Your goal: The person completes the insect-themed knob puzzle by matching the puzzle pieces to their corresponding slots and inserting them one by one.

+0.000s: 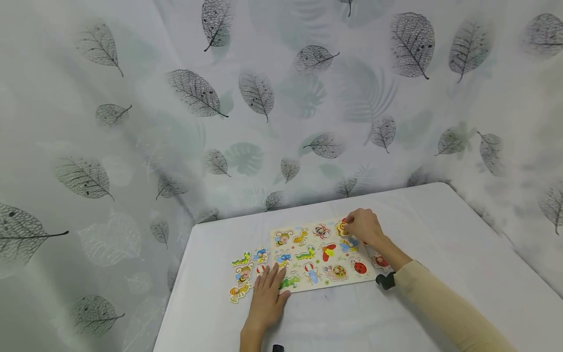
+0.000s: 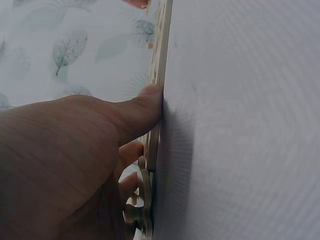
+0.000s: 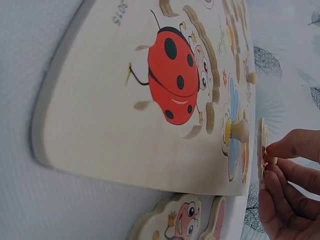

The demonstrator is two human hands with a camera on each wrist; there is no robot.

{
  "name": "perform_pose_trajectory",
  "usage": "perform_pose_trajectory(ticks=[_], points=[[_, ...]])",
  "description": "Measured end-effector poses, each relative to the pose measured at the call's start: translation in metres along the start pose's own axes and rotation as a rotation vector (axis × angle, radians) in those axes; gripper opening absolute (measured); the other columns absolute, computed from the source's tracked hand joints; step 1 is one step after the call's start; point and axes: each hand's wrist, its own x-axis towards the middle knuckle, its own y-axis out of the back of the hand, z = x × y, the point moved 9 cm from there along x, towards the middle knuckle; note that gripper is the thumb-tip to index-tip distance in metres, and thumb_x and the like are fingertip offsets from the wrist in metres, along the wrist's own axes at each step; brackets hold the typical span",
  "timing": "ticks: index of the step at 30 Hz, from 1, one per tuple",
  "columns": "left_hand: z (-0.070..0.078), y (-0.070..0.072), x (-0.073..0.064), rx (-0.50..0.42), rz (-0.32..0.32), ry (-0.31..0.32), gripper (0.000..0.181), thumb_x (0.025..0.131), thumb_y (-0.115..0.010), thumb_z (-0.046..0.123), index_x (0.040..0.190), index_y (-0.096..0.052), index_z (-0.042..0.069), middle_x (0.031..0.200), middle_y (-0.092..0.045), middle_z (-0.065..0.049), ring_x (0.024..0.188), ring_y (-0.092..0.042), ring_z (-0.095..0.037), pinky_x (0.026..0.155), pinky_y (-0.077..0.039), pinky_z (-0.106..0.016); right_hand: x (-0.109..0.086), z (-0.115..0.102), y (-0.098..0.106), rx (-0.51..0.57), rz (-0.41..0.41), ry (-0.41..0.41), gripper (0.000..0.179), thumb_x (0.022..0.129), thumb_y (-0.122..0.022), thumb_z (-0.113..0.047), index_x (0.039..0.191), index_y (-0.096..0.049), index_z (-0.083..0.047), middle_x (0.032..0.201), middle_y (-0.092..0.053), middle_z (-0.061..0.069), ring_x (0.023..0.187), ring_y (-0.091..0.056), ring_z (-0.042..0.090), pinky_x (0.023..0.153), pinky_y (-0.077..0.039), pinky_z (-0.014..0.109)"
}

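Bracing left grip (image 1: 266, 297), fingers straight and empty, thumb at near edge of puzzle board (image 3: 95, 120) on bench (image 1: 334, 318); possibly risking a shift if easing off. Noting ladybug recess (image 3: 172, 75) bare, dragonfly piece (image 1: 349, 245) sitting in its own farther up. Pinching yellow-and-red piece (image 1: 339, 229) by its knob (image 3: 272, 160) with right grip (image 1: 364, 226), over far-right corner; probably risking a jam if tilting, a drop if slipping off the knob.

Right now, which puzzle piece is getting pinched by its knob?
The piece in the right hand, near the far right corner of the board. Fingers pinch its knob; the loose pieces leftward lie on the table.
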Motion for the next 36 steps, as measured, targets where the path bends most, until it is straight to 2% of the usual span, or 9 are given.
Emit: perform_pose_trajectory(ticks=[13,22,30,36], points=[[0.000,0.000,-0.001,0.014,0.006,-0.006,0.059,0.099,-0.063,0.033,0.153,-0.045,0.015,0.161,-0.035,-0.011,0.149,-0.024,-0.040,0.119,-0.018,-0.064,0.003,0.002,-0.010,0.015,-0.008,0.004,0.008,0.083,-0.078,-0.014,0.082,-0.077,-0.007,0.073,-0.069,0.001,0.062,-0.059,0.016,0.053,-0.049,0.028],[0.002,0.002,-0.002,0.007,0.088,-0.064,0.059,0.097,-0.066,0.032,0.150,-0.048,0.015,0.158,-0.040,-0.014,0.145,-0.029,-0.044,0.113,-0.024,-0.068,0.007,0.002,-0.015,-0.007,-0.016,0.002,0.010,0.082,-0.077,-0.015,0.083,-0.077,-0.005,0.075,-0.070,0.003,0.060,-0.058,0.016,0.052,-0.050,0.029],[-0.001,0.000,-0.002,0.026,0.036,-0.018,0.060,0.098,-0.064,0.032,0.153,-0.045,0.015,0.161,-0.036,-0.010,0.149,-0.025,-0.039,0.119,-0.019,-0.063,0.008,0.000,-0.019,0.000,-0.011,0.034,0.008,0.084,-0.076,-0.014,0.082,-0.078,-0.006,0.078,-0.073,0.006,0.063,-0.063,0.018,0.058,-0.057,0.037],[-0.001,0.000,0.000,0.036,0.021,-0.006,0.060,0.099,-0.064,0.032,0.153,-0.045,0.016,0.162,-0.035,-0.010,0.150,-0.024,-0.039,0.120,-0.019,-0.061,0.009,-0.004,-0.018,-0.025,0.003,0.042,0.010,0.084,-0.078,-0.014,0.082,-0.078,-0.004,0.080,-0.073,0.009,0.067,-0.064,0.021,0.063,-0.058,0.041]])
